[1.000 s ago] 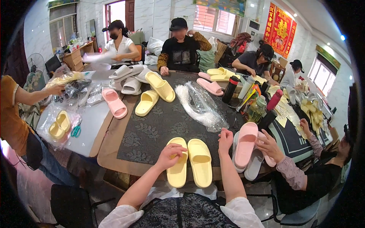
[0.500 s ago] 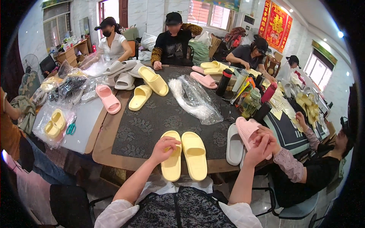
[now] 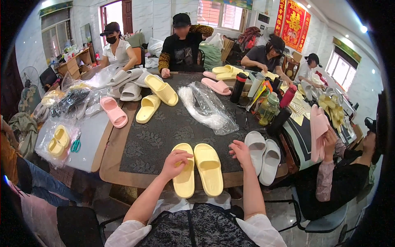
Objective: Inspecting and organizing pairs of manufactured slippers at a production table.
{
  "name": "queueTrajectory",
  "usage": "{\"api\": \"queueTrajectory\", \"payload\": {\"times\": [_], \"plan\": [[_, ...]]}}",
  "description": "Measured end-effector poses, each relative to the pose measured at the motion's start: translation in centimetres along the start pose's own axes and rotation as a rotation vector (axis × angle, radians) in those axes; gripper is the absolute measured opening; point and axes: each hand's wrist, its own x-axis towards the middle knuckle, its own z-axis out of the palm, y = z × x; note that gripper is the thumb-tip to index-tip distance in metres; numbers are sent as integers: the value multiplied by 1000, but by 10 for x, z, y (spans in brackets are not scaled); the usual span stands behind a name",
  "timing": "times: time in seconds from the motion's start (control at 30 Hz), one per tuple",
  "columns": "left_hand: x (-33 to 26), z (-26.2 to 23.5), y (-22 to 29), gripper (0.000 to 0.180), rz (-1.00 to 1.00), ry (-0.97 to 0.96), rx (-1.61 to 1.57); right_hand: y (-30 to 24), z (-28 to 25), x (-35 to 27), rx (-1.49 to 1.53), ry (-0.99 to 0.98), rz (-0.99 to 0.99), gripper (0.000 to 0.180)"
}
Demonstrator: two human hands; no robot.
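The tabletop [image 3: 135, 164], covered by a dark patterned mat [image 3: 164, 131], fills the middle of the view, with several people seated round its far and right sides. On the mat lies a heap of clear plastic bags [image 3: 207, 109], near its far right part, and to the left of it a loose yellow slipper [image 3: 147, 108] and a pink slipper [image 3: 114, 112] near the mat's left edge. At the near edge, right in front of the person, sits the pair of yellow slippers [image 3: 197, 169], side by side and touching, toes pointing away. Just to their right, a pair of white slippers [image 3: 263, 158] rests at the tabletop's corner. The left hand [image 3: 176, 163] lies on the left yellow slipper with fingers curled down over its strap — much as half a second ago. The right hand [image 3: 240, 151] is open, fingers spread, touching nothing; it sits between the yellow pair and the white pair. Half a second ago that hand was over at the right, at a pink slipper together with the neighbour's hand; now a tall pink slipper [image 3: 317, 131] stands upright in the neighbour's hand [image 3: 330, 142] alone — well apart from the person's own hands.
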Motion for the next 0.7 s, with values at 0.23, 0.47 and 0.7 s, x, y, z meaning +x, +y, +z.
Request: {"api": "queueTrajectory", "payload": {"times": [0.23,0.47,0.7], "plan": [[4,4,3,13,13,-11,0,46,0,72,814,25,2,42],[4,5,-1,13,34,-18,-1,15,1,77,781,145,-244,33],[3,3,-3,12,25,-17,-12,-69,-42,-8,488,548,-588,34]]}}
